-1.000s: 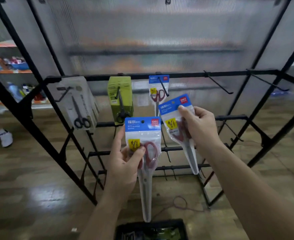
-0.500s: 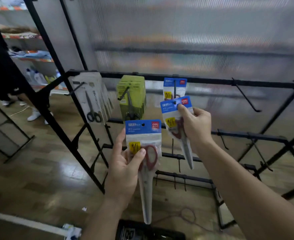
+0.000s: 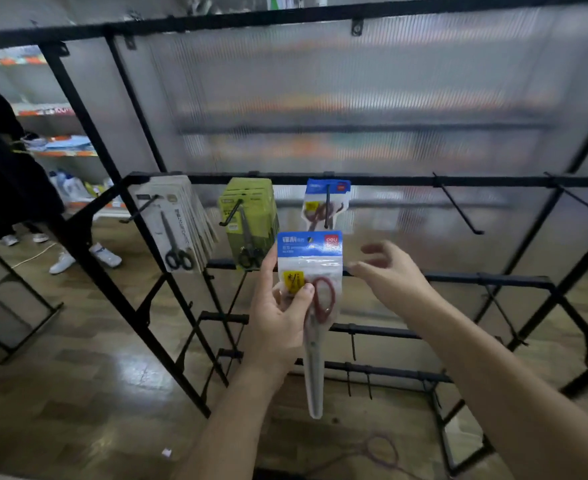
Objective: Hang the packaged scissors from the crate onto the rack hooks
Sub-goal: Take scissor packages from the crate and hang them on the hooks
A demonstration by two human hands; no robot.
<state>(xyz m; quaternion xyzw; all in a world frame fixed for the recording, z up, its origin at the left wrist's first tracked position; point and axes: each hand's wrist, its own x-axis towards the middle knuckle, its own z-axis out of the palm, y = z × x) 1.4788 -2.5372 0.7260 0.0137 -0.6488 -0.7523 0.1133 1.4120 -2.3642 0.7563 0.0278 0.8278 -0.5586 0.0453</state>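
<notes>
Glossy wooden floor [image 3: 78,393] and ribbed translucent panel [image 3: 354,98] behind a black rack [image 3: 389,181], with grey scissor packs [image 3: 178,220] and green scissor packs [image 3: 251,209] on the left hooks of its middle rail and a blue-topped hung packet [image 3: 327,192] on the hook [image 3: 327,211] just right of them. Before the rack, left grip [image 3: 278,306] closed round a held packet [image 3: 311,251] of red-handled scissors, thumb on the yellow sticker, blades pointing down, blue header just below the hung packet. Right grip [image 3: 389,275] empty, fingers loosely spread and blurred, just beside the held packet's right edge.
</notes>
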